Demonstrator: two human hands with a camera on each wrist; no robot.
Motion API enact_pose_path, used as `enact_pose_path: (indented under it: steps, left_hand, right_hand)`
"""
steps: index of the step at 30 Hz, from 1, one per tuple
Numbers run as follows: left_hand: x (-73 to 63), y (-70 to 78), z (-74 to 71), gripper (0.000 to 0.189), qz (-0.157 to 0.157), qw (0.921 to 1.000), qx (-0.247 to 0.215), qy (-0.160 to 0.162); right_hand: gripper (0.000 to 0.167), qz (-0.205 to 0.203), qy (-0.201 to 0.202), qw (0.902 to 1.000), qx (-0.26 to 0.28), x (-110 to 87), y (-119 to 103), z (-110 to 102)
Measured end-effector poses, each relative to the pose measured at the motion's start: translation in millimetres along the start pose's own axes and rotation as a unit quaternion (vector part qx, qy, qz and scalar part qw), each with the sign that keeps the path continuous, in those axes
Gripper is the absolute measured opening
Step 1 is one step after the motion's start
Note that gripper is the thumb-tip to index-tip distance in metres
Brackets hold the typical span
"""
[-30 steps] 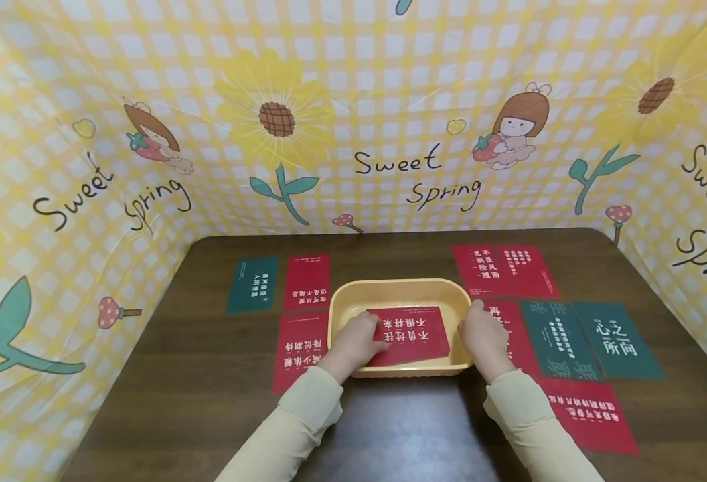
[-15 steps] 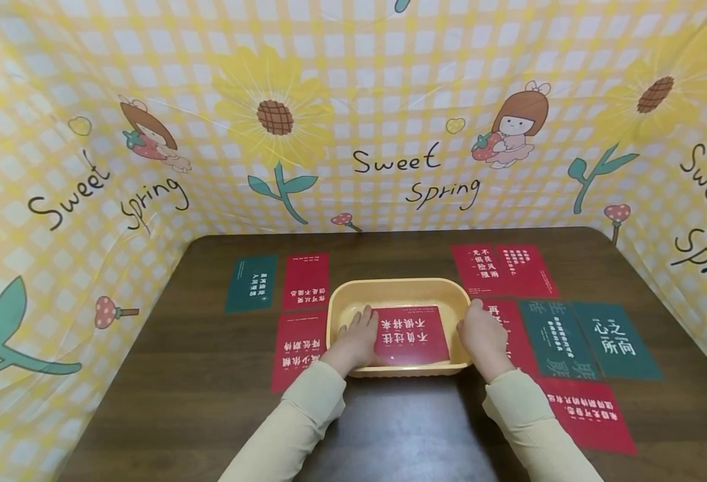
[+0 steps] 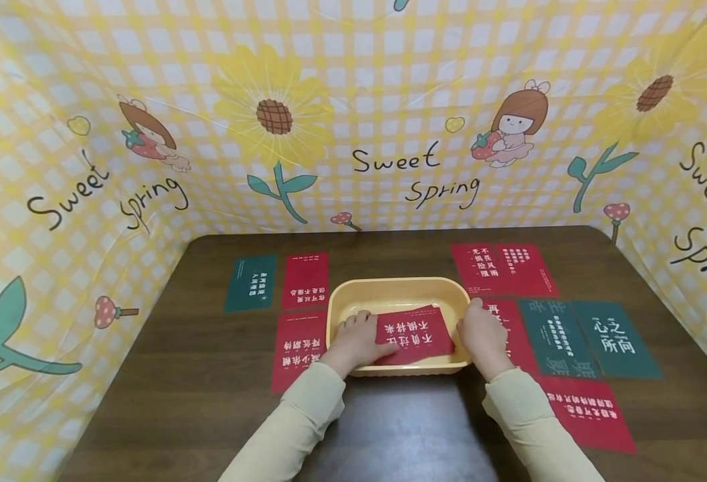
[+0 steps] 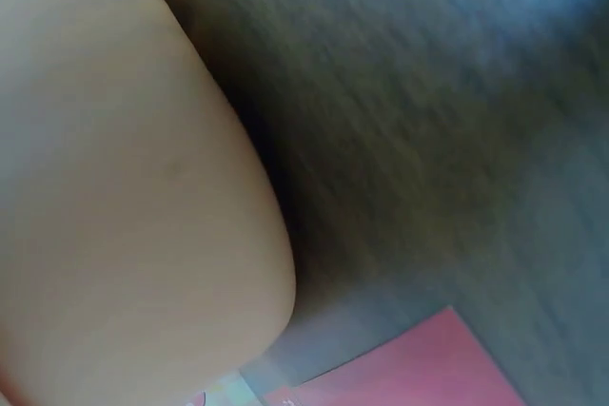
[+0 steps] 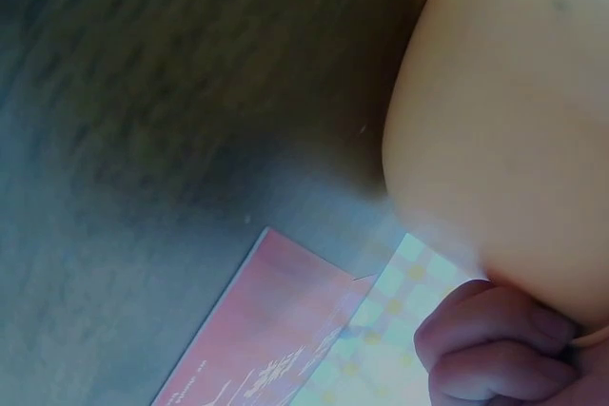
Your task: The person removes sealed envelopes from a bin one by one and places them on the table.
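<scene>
In the head view, a pale yellow plastic basin (image 3: pixel 399 286) stands at mid-table with red printed cards (image 3: pixel 416 329) inside, a second edge peeking out behind the top one. My left hand (image 3: pixel 353 341) reaches over the basin's left side and holds the cards by their left end, thumb across the top card; the fingertips are partly hidden. On the opposite side my right hand (image 3: pixel 484 336) grips the basin's rim, and its curled fingers (image 5: pixel 495 330) show in the right wrist view. The left wrist view catches mostly bare skin beside the tabletop and a red card (image 4: pixel 419 368).
Left of the basin lie a green card (image 3: pixel 250 283) and red cards (image 3: pixel 306 281) on the dark wooden table (image 3: pixel 167 375). To the right are more red cards (image 3: pixel 525 271) and green cards (image 3: pixel 617 338). A yellow checked cloth (image 3: pixel 329 40) surrounds the table's back and sides.
My left hand's fingers, spread half a second ago, have drawn together, and its thumb now lies over the red cards. The cards have turned slightly. My right hand stays at the rim.
</scene>
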State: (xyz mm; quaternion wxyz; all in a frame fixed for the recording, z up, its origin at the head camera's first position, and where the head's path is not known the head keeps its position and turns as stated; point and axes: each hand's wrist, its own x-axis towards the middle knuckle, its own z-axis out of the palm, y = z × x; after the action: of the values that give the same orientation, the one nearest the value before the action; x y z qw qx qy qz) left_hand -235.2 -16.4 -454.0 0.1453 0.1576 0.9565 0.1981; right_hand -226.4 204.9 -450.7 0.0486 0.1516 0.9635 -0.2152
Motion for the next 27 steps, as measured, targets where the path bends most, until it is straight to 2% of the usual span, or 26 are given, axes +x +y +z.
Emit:
enact_pose_path:
  steps: [4, 7, 13, 20, 24, 27]
  left_hand:
    - [0.9, -0.6, 1.2, 0.075, 0.008, 0.9996, 0.022, 0.017]
    - [1.3, -1.5, 2.5, 0.081, 0.011, 0.9995, 0.022, 0.02]
    - [0.6, -2.6, 3.6, 0.08, 0.023, 0.9992, -0.01, 0.032]
    - [-2.0, 1.0, -0.6, 0.077, 0.007, 0.9976, -0.054, 0.043]
    - [1.2, -1.1, 1.0, 0.078, 0.026, 0.9948, -0.075, 0.064]
    - [2.5, -1.7, 0.6, 0.073, 0.025, 0.9923, -0.098, 0.071]
  right_hand:
    - [0.03, 0.002, -0.003, 1.0, 0.0, -0.8, -0.5, -0.5]
    - [0.032, 0.002, -0.005, 1.0, 0.002, -1.1, -1.0, -1.2]
    - [0.031, 0.001, -0.004, 1.0, 0.003, -1.8, -0.9, -1.4]
    - [0.033, 0.002, -0.004, 1.0, 0.008, -2.0, -1.1, -1.1]
    - [0.036, 0.004, -0.009, 0.9999, 0.01, -1.7, -2.0, -2.0]
    - [0.035, 0.002, -0.007, 0.9999, 0.01, -1.6, -1.6, -2.3]
